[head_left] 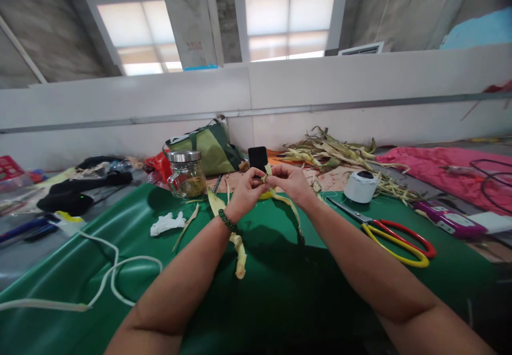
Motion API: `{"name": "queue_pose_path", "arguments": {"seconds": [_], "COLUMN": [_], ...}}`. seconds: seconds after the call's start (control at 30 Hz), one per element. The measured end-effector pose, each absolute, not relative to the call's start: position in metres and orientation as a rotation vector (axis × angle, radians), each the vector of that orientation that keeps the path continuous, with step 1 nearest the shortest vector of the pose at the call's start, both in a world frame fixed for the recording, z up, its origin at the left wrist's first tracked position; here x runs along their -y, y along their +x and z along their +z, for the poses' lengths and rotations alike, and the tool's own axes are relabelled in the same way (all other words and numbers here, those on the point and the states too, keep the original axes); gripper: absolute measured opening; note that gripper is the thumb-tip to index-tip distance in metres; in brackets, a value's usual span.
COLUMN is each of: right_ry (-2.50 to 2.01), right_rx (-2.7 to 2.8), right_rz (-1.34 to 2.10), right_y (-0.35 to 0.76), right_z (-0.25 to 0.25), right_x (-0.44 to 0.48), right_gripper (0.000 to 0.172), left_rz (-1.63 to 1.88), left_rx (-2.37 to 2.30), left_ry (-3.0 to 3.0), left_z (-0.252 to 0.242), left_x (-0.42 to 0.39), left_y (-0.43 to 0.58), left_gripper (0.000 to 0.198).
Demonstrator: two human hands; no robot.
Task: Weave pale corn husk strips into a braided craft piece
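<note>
Both hands meet in the middle, over the green mat (pixel 272 285). My left hand (pixel 246 189), with a dark green bead bracelet (pixel 226 220) on its wrist, pinches a pale corn husk strip (pixel 294 210). Opposite it, my right hand (pixel 294 182) has its fingertips closed on the same strip. One end sticks up between the fingers, and a long tail hangs down below the right hand. A pale yellow twisted husk piece (pixel 240 259) lies near the left wrist, partly hidden by the forearm.
Red-and-yellow scissors (pixel 400 240) and a thread spool (pixel 360 187) lie to the right. A husk pile (pixel 332 149) and a phone (pixel 258 157) are behind the hands. Left stand a glass jar (pixel 188 179) and crumpled tissue (pixel 168 224); a white cord (pixel 116 264) crosses the mat.
</note>
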State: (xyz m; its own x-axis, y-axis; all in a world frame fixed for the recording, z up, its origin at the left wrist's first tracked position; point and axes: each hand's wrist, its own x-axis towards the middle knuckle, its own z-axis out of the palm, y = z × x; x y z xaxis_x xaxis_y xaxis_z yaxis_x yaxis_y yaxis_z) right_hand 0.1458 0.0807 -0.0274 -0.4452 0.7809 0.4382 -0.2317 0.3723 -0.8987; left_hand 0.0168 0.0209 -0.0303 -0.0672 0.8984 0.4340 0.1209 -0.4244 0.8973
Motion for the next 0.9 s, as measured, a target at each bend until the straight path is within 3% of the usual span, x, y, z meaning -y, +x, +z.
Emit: {"name": "queue_pose_path", "arguments": {"seconds": [0.37,0.67,0.9], "right_ry": [-0.444,-0.524,-0.501], "right_rx": [1.576,1.819,1.895], "right_rz": [1.543,1.056,1.139], "right_y": [0.160,0.162,0.162], "right_z": [-0.016,-0.015,-0.015], "right_x": [-0.086,-0.085,-0.084], "right_gripper": [0.031,0.022,0.027], "left_rz": [1.524,1.546,1.564], "left_rx": [-1.086,-1.057,-1.127], "left_ry": [1.407,1.427,1.588], "left_z": [-0.028,-0.027,-0.028], "left_x": [-0.021,-0.020,-0.019], "left_y": [0.008,0.009,0.012], "left_gripper": [0.038,0.037,0.037]}}
